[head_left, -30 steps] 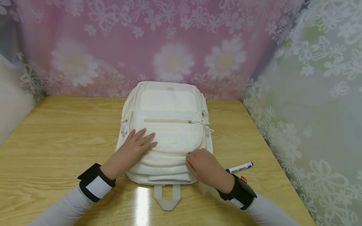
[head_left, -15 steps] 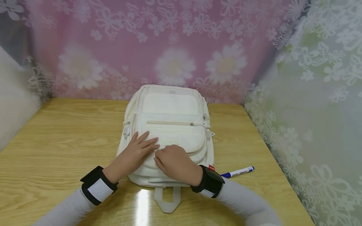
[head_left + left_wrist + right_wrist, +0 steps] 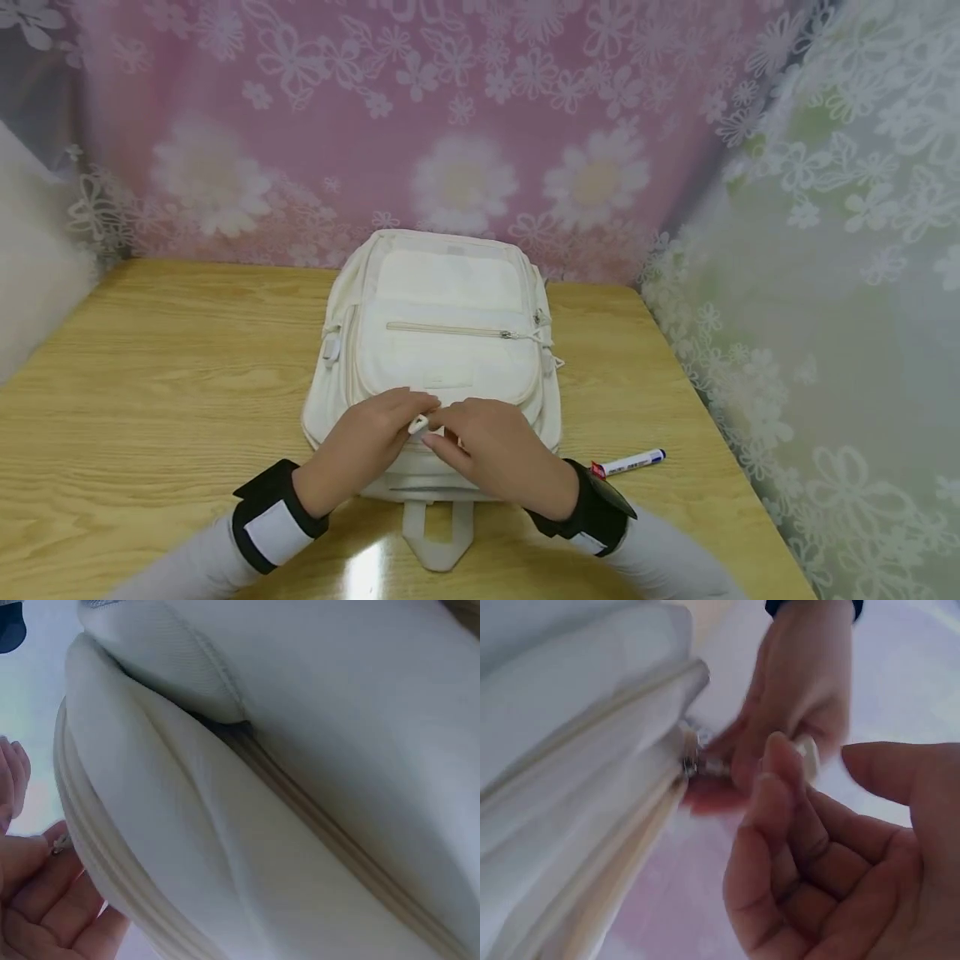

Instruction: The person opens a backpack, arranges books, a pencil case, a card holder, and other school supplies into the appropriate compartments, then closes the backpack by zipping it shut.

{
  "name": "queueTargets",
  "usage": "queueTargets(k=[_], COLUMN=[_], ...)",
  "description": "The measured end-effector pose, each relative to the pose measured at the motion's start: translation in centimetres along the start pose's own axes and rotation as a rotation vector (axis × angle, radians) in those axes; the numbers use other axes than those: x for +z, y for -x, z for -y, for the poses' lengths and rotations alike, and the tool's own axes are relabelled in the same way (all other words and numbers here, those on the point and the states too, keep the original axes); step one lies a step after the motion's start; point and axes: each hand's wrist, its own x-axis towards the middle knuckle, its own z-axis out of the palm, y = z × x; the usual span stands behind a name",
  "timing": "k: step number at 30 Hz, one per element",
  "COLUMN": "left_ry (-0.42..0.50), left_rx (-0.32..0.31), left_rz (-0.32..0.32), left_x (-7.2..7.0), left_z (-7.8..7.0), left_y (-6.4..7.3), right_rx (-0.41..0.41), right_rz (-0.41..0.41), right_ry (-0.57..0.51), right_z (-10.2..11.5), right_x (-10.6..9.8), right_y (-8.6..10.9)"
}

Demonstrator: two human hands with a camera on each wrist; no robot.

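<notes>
A cream backpack (image 3: 450, 279) lies front side up on the wooden table, its top handle toward me. At the curved zip of a pocket near that end, my left hand (image 3: 371, 437) pinches a zipper pull between thumb and fingers. The pull's pale tab (image 3: 418, 425) pokes out of the grip, and its metal slider (image 3: 692, 761) sits on the zip's edge in the right wrist view. Close beside it hovers my right hand (image 3: 502, 446), fingers loosely bent and thumb (image 3: 885, 769) apart from them. The left wrist view shows the pocket's bulging side (image 3: 157, 795).
A white marker with blue ends (image 3: 633, 462) lies right of the backpack, near my right wrist. The webbing handle (image 3: 438, 554) rests on the table (image 3: 187, 375) between my forearms. A floral curtain (image 3: 337, 125) hangs behind, with another patterned sheet (image 3: 847, 292) on the right.
My right hand has slid leftward along the zip to the bag's middle and let go of the pull. My left hand went from lying spread on the bag to pinching the pull.
</notes>
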Motion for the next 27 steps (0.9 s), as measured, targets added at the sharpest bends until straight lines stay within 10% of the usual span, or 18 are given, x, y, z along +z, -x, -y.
queueTargets(k=[5, 10, 27], left_ry=[0.060, 0.124, 0.119], left_rx=[-0.037, -0.009, -0.016], left_rz=[-0.021, -0.056, -0.069], left_x=[-0.2, -0.2, -1.0], left_z=[0.0, 0.1, 0.0], left_y=[0.7, 0.8, 0.7], right_rx=[-0.059, -0.110, 0.009], right_rz=[-0.118, -0.066, 0.109], right_ry=[0.144, 0.285, 0.216], right_z=[-2.0, -3.8, -5.2], right_x=[0.3, 1.5, 2.7], right_y=[0.6, 0.7, -1.9])
